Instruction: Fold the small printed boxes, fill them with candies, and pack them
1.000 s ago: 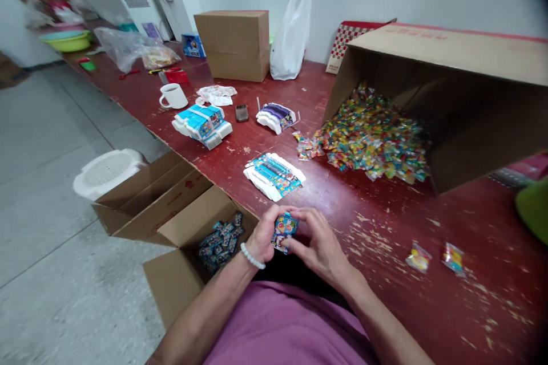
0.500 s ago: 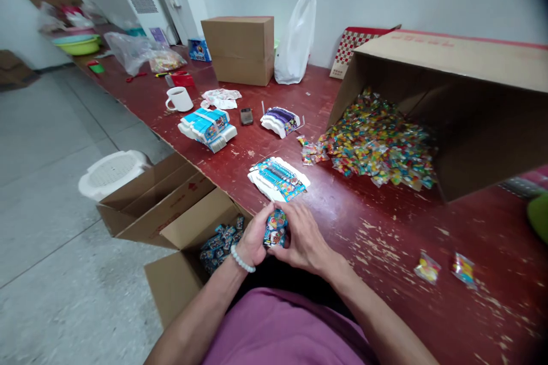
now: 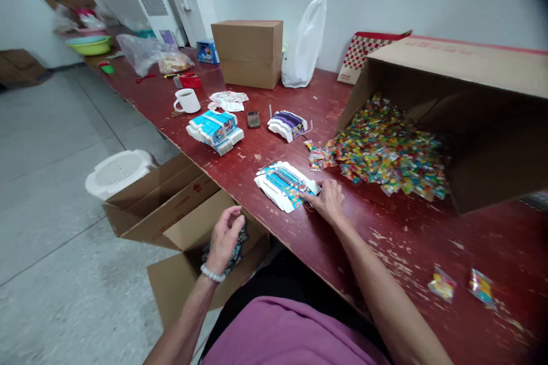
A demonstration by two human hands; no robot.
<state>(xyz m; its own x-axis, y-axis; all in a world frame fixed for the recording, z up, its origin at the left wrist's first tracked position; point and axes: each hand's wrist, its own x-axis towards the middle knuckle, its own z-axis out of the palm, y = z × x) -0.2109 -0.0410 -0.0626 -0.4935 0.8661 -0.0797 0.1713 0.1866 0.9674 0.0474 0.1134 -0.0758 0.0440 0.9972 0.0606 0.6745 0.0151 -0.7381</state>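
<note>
Brown cardboard gapes beside the bench (image 3: 244, 183): an open carton (image 3: 192, 228), small blue packs (image 3: 235, 252) inside. My left hand (image 3: 223, 238) hangs over it, fingers loosely parted, seemingly empty. My right hand (image 3: 329, 201) bends its fingers onto flat printed cartons (image 3: 280, 185), fanned on the bench probably for easy picking; whether they pinch one I can't tell. Further right, a box (image 3: 462, 68) lies sideways, likely so wrapped sweets (image 3: 394, 148) spill within reach.
</note>
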